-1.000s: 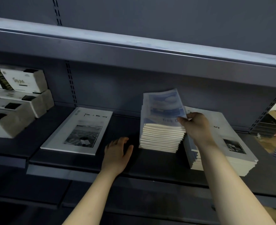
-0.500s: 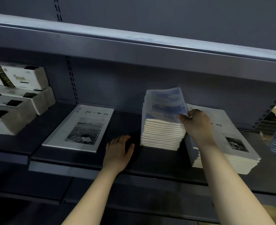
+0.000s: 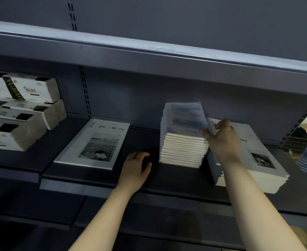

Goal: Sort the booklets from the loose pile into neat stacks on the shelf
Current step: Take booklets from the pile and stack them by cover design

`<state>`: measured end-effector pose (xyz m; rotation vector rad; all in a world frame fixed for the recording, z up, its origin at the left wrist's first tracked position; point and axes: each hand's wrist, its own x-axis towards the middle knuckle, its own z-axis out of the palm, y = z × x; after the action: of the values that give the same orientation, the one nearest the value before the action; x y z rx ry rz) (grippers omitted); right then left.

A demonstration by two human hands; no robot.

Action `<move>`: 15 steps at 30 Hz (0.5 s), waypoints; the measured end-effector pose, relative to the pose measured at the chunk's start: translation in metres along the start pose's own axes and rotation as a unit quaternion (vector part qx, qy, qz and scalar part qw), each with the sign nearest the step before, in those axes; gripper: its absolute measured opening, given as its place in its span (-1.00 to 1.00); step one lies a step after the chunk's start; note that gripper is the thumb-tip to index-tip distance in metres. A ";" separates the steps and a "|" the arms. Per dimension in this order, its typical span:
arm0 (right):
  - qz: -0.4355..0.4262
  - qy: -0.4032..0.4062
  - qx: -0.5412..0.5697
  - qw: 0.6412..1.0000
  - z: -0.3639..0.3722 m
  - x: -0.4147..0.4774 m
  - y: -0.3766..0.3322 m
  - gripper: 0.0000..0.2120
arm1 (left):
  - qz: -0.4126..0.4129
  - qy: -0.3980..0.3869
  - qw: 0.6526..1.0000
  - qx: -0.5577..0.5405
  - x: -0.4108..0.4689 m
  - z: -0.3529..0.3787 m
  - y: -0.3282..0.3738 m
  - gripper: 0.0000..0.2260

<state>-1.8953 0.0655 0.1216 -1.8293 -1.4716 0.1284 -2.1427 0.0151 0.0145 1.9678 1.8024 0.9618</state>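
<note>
We see a shelf (image 3: 98,180) of matt painted metal; booklets (image 3: 183,147) of paper, their blue covers glossy; the lone booklet (image 3: 93,144) looks matt; boxes (image 3: 31,87) of smooth printed card.

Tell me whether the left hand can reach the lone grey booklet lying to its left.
Probably yes: the left hand rests open on the shelf beside the grey booklet, nothing between them.

gap: we see bare shelf (image 3: 176,178) between lone booklet (image 3: 93,144) and blue stack (image 3: 183,147), our left hand (image 3: 136,165) resting in it | right: white stack (image 3: 257,160) just beside blue stack | left: boxes (image 3: 22,113) | overhead: upper shelf (image 3: 149,57)
</note>
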 end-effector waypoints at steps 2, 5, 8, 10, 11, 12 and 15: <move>-0.012 0.011 -0.027 1.000 0.000 -0.003 -0.001 -0.56 | 0.010 0.009 0.999 0.035 -0.001 -0.008 -0.004 -0.66; -0.043 0.058 -0.006 0.997 0.001 -0.016 -0.004 -0.65 | -0.011 0.020 0.997 0.077 0.001 -0.028 -0.021 -0.64; -0.084 0.085 0.055 0.991 0.007 -0.039 -0.011 -0.81 | -0.065 0.014 0.990 0.121 0.006 -0.054 -0.051 -0.64; -0.109 0.078 0.069 0.989 0.015 -0.056 -0.017 -0.87 | -0.115 -0.001 0.982 0.151 0.008 -0.071 -0.071 -0.63; -0.113 0.074 0.074 0.988 0.020 -0.065 -0.019 -0.89 | -0.138 -0.003 0.977 0.162 0.009 -0.079 -0.080 -0.63; -0.112 0.068 0.082 0.988 0.026 -0.073 -0.020 -0.89 | -0.156 0.003 0.973 0.169 0.009 -0.087 -0.088 -0.62; -0.092 0.031 0.099 0.990 0.047 -0.092 -0.018 -0.88 | -0.200 0.012 0.961 0.189 0.007 -0.108 -0.109 -0.62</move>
<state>-1.9646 0.0093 0.0655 -1.5203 -1.5186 0.1222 -2.2959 0.0174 0.0267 1.6727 2.4182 0.5440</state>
